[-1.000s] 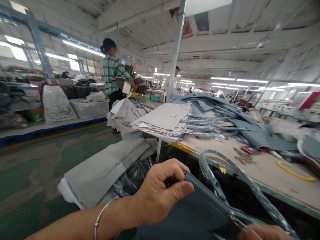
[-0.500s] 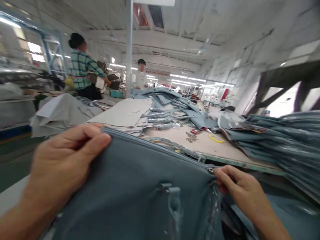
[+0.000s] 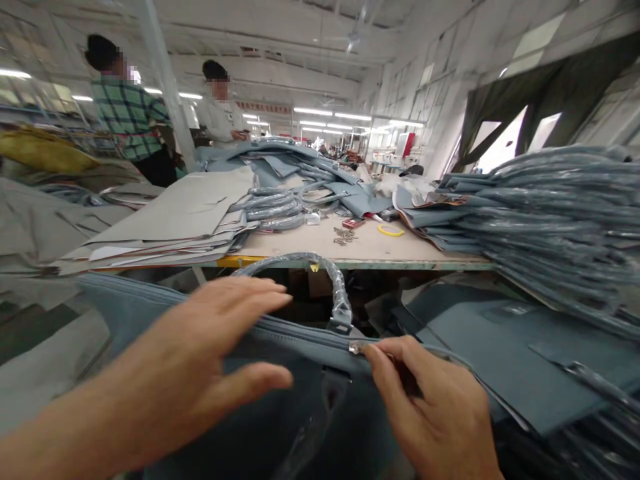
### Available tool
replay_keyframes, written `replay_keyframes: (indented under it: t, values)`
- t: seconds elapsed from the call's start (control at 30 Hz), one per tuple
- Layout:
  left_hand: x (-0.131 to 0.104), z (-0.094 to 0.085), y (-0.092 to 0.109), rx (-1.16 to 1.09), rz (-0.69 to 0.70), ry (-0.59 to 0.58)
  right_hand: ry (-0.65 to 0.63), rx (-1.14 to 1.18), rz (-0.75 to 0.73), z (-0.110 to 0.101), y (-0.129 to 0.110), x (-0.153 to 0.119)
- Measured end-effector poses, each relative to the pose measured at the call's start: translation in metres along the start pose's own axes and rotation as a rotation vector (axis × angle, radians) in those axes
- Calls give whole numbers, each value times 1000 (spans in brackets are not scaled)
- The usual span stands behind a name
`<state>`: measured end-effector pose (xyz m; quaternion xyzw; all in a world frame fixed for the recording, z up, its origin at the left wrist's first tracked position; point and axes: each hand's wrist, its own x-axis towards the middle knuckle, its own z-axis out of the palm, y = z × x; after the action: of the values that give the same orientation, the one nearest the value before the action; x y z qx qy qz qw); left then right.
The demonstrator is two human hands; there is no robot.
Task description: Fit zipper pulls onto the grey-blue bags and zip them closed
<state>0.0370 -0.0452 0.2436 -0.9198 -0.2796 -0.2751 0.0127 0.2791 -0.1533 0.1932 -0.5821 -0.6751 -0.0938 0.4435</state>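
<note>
A: What fills the right of the frame?
B: A tall stack (image 3: 560, 220) of flat grey-blue bags, their edges in thin layers. Upper centre, a pale board table (image 3: 360, 248) carries grey card sheets (image 3: 185, 213).
A: And the bag being handled?
B: The bag (image 3: 300, 400), smooth blue-grey leatherette, lies bottom centre, its plastic-wrapped handle (image 3: 330, 280) arching up.
A: The hands?
B: The left hand (image 3: 200, 373) is spread flat, fingers loose, over the bag's top edge. The right hand (image 3: 430, 407) pinches the small metal zip pull (image 3: 356, 347).
</note>
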Motion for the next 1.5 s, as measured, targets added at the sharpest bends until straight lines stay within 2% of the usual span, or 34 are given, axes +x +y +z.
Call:
replay_keyframes:
  t: [0.03, 0.13, 0.2, 0.3, 0.37, 0.43, 0.5, 0.57, 0.63, 0.73, 0.8, 0.9, 1.0, 1.07, 1.2, 1.3, 1.4, 1.5]
  values:
    - [14, 12, 15, -15, 121, -118, 10, -20, -40, 1, -1, 3]
    - [49, 43, 43, -1, 225, -306, 34, -78, -121, 0, -2, 11]
    - [60, 55, 47, -10, 239, -333, 48, -53, -134, -4, 3, 10]
    - [64, 63, 39, -32, 269, -288, 132, 4, -105, -16, 24, -3]
    - [61, 67, 31, -30, 294, -227, 231, -76, 29, -25, 44, -20]
    - [57, 71, 26, -44, 306, -170, 262, -164, 239, -30, 65, -38]
    - [54, 74, 22, -58, 295, -145, 179, -129, 437, -29, 81, -53]
    - [53, 77, 20, -62, 281, -156, 56, 22, 580, -23, 91, -60]
    - [54, 77, 20, -61, 274, -160, -7, 212, 689, -17, 95, -60]
    - [56, 74, 23, -39, 262, -194, -18, 420, 802, -11, 97, -52]
    - [58, 73, 25, 4, 261, -225, -85, 471, 826, -11, 97, -47]
    - [57, 72, 26, 69, 287, -232, -197, 523, 797, -13, 96, -46]
    - [52, 72, 24, 73, 322, -194, -104, 432, 729, -15, 91, -48]
    - [50, 69, 21, 38, 329, -157, 6, 282, 582, -19, 86, -48]
    - [52, 57, 15, -37, 326, -164, 149, 37, 146, -34, 71, -32]
    - [55, 47, 13, -44, 356, -119, 199, -28, -28, -42, 63, -12]
    - [52, 42, 14, -24, 373, -43, 248, 18, -16, -41, 64, 1]
    - [45, 44, 15, 29, 343, -24, 221, 103, 74, -36, 72, 2]
